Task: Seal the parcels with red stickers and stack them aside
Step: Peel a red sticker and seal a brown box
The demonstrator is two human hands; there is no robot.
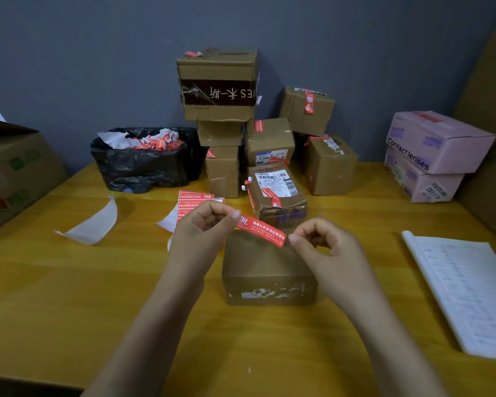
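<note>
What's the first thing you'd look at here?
The bright red sticker, pinched at its ends by the left hand and right hand, over a brown parcel in the middle. Behind it, a pile of stickered parcels stands at the back, with a black bin bag of red scraps to its left.

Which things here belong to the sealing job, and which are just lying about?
In the job: red sticker pinched by left hand and right hand; brown parcel; sticker sheet; stacked parcels.
Lying about: bin bag; pink boxes; notebook; backing paper.
</note>
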